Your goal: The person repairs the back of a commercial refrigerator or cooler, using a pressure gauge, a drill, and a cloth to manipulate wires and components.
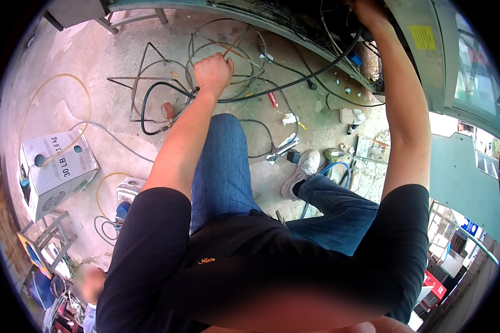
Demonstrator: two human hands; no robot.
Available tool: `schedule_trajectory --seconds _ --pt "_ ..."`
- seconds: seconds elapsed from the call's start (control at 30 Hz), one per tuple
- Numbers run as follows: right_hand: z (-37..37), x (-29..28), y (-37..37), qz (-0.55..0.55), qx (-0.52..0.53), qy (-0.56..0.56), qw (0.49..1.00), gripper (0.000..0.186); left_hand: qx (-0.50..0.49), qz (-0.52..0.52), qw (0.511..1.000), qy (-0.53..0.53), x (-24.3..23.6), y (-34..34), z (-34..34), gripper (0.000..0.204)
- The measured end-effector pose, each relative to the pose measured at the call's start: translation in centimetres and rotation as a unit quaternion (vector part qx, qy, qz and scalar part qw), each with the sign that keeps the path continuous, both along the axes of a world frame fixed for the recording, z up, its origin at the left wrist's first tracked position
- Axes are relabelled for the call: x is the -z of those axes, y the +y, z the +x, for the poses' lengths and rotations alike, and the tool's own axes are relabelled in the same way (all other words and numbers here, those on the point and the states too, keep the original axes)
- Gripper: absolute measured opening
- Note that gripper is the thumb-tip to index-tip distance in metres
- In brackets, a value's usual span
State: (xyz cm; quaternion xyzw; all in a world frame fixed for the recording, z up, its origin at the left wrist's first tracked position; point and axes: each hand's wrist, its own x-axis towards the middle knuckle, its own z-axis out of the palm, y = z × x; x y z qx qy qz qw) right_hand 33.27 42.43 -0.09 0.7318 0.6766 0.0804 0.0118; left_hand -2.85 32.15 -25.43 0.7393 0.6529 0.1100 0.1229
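My left hand (213, 72) is closed in a fist above the concrete floor. A thin copper-coloured rod (236, 41) sticks out of its thumb side, pointing up and away. Around and beneath that fist lie loose coils of thin tubing (190, 47) and a thick black hose (283, 86), which runs up to the right. My right hand (369, 11) reaches into the dark open compartment (294, 16) of a grey metal cabinet (428, 55) at the top right. Its fingers are lost in shadow among wires, so what they touch cannot be made out.
A grey-white cardboard box (61, 166) with a yellow hose (86, 91) stands left, near a pale machine (129, 190). A round gauge (168, 110), a red lighter-like object (273, 100), scraps and a blue hose (344, 169) lie about my legs. Another person (90, 286) is at lower left.
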Motion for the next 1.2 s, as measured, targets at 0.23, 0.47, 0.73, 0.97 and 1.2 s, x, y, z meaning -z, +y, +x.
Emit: schedule_trajectory --seconds 0.23,0.47,0.73,0.97,1.2 --pt "-1.4 0.3 -0.5 0.045 -0.035 -0.025 0.998 0.025 -0.01 -0.018 1.0 0.007 -0.2 0.1 -0.2 0.039" --pt "-0.6 -0.3 -0.6 0.013 -0.037 0.016 0.999 0.021 0.001 0.004 1.0 0.002 0.2 0.2 -0.4 0.04" --pt "-0.4 0.1 -0.7 0.026 -0.007 -0.004 1.0 0.026 -0.004 0.005 1.0 0.003 0.3 0.2 -0.2 0.039" --pt "1.8 1.4 -0.7 0.1 -0.146 0.04 0.983 0.027 0.002 0.008 1.0 0.003 0.3 0.1 -0.1 0.039" --pt "1.6 2.1 -0.8 0.142 -0.113 0.029 0.983 0.031 0.003 0.007 1.0 0.004 0.3 0.1 -0.1 0.038"
